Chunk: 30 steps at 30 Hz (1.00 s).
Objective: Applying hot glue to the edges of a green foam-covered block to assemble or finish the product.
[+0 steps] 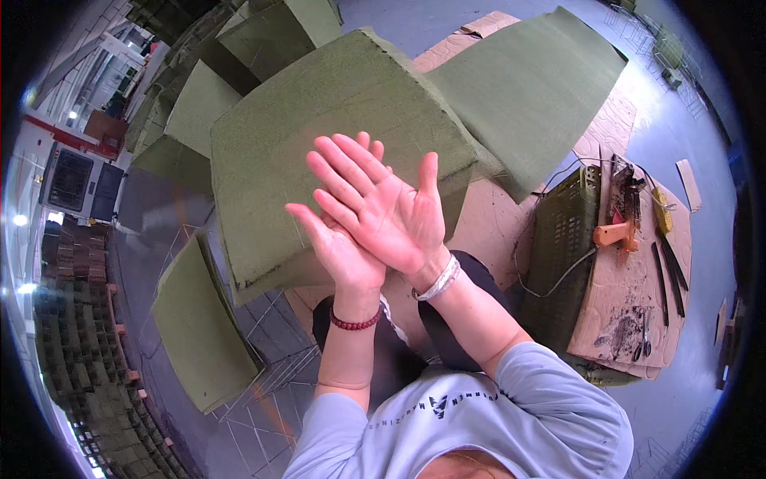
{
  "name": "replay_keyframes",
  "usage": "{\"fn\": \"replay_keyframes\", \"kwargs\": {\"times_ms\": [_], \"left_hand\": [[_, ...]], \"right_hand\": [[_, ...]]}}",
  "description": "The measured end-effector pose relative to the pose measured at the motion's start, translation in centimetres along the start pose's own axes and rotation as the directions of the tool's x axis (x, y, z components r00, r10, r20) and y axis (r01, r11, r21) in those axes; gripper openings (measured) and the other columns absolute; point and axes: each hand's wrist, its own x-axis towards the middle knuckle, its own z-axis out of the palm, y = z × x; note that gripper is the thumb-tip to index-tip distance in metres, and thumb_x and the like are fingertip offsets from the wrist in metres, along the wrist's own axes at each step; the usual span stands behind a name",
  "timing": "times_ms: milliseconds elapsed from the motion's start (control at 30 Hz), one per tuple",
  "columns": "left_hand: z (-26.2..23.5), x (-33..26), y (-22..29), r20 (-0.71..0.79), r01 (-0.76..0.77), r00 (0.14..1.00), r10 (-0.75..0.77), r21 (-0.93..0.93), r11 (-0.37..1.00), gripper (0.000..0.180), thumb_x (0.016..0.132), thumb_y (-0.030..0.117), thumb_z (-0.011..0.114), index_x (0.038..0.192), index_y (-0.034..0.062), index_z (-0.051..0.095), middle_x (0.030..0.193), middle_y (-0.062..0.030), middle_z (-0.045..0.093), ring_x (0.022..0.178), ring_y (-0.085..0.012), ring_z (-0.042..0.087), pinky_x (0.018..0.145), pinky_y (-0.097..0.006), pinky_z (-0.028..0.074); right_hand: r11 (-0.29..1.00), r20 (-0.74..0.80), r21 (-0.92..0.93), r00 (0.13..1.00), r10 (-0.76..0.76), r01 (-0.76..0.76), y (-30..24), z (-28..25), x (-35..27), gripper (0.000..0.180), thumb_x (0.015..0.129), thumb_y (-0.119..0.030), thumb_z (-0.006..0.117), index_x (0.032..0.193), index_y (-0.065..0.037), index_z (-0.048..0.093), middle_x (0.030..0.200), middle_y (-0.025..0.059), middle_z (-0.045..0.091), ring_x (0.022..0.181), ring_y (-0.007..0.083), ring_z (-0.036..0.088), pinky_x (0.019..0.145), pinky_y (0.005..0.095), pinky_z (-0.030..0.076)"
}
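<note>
My right hand point(395, 219) lies palm up across my left hand point(345, 254), with its fingers stretched out. My left hand is also palm up, its thumb out to the left and its other fingers partly hidden behind the right. Neither holds anything. Beyond and below them is a large green box-like piece point(319, 120) with a rough, mat-like surface; whether the hands touch it I cannot tell. A flat green sheet point(531, 96) lies past its far right side. A beaded red bracelet is on my left wrist, a pale one on my right.
On the right, a green plastic crate point(562, 223) carries cardboard point(594, 319) with an orange-handled tool point(613, 234), a yellow-handled tool point(661, 209), black strips point(661, 283) and scissors point(643, 348). A curved green panel point(199, 327) leans on wire frames point(275, 375) at left. More green pieces point(199, 104) stand behind.
</note>
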Motion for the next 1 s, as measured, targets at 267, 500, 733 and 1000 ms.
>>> {"fn": "replay_keyframes", "kwargs": {"times_ms": [267, 500, 733, 1000], "left_hand": [[0.8, 0.1, 3.0, 0.206, -0.494, 0.813, 0.544, 0.738, 0.46, 0.088, 0.087, 0.071, 0.011, 0.144, 0.0049, 0.02, 0.15, -0.0154, 0.021, 0.139, -0.0295, 0.017, 0.114, -0.046, 0.008], [-0.4, -1.3, -0.7, 0.45, -0.31, 0.89, 0.074, 0.717, -0.625, 0.087, 0.087, 0.069, 0.015, 0.143, 0.0037, 0.026, 0.149, -0.0185, 0.023, 0.138, -0.0325, 0.02, 0.113, -0.045, 0.01], [4.7, -5.5, -4.1, 0.533, -0.632, 0.77, -0.35, 0.564, -0.531, 0.085, 0.085, 0.062, 0.033, 0.14, -0.0027, 0.029, 0.148, -0.0192, 0.023, 0.138, -0.0339, 0.02, 0.113, -0.046, 0.014], [4.7, -6.8, -4.3, 0.638, -0.761, 0.615, -0.463, 0.633, -0.139, 0.059, 0.087, 0.046, 0.05, 0.123, 0.0, 0.052, 0.132, -0.018, 0.046, 0.126, -0.0296, 0.042, 0.104, -0.044, 0.033]], "right_hand": [[0.995, -0.035, 0.097, 0.999, -0.011, 0.015, -0.9, -2.5, -0.2, 0.06, 0.098, -0.042, 0.03, 0.138, 0.002, 0.03, 0.143, 0.0197, 0.033, 0.134, 0.0284, 0.03, 0.112, 0.0412, 0.026], [0.994, -0.083, -0.11, 0.997, 0.011, -0.02, -0.1, -0.4, -1.0, 0.06, 0.097, -0.046, 0.027, 0.142, -0.006, 0.024, 0.148, 0.0175, 0.024, 0.137, 0.0291, 0.025, 0.11, 0.0458, 0.027], [0.924, 0.132, -0.36, 0.988, -0.085, 0.128, -4.1, 0.9, -1.0, 0.082, 0.089, -0.065, 0.03, 0.142, -0.005, 0.022, 0.148, 0.0169, 0.024, 0.137, 0.0294, 0.024, 0.112, 0.0469, 0.023], [0.883, -0.001, -0.143, 0.892, -0.452, 0.448, -11.0, 3.7, -4.7, 0.071, 0.094, -0.056, 0.023, 0.125, 0.005, 0.04, 0.127, 0.0213, 0.048, 0.117, 0.0313, 0.048, 0.099, 0.0459, 0.042]]}}
